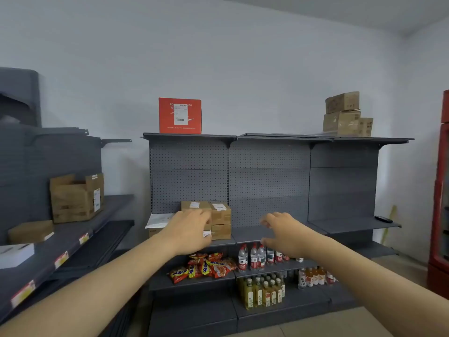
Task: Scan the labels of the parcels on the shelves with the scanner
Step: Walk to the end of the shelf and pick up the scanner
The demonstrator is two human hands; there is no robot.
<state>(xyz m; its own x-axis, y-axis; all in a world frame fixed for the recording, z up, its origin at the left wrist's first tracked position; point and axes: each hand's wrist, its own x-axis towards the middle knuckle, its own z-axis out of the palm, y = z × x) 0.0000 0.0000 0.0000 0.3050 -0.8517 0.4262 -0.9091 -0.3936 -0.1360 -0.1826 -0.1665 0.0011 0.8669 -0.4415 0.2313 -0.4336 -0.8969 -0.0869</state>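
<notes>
Small brown parcels (220,213) with white labels are stacked on the middle shelf (247,233) of the grey rack. My left hand (190,231) reaches in front of that stack, fingers curled against the boxes; whether it grips one is hidden. My right hand (283,231) hovers to the right of the stack, fingers spread, holding nothing. A dark handheld device (383,218), possibly the scanner, lies on the right-hand shelf, far from both hands. A red labelled box (179,115) stands on the top shelf. Brown cartons (345,116) are piled at the top right.
A white mailer (158,220) lies left of the stack. The left rack holds an open carton (75,198), a small brown box (30,231) and a white box (15,254). Snack bags (206,266) and bottles (257,257) fill lower shelves. A red cooler (441,203) stands at the right.
</notes>
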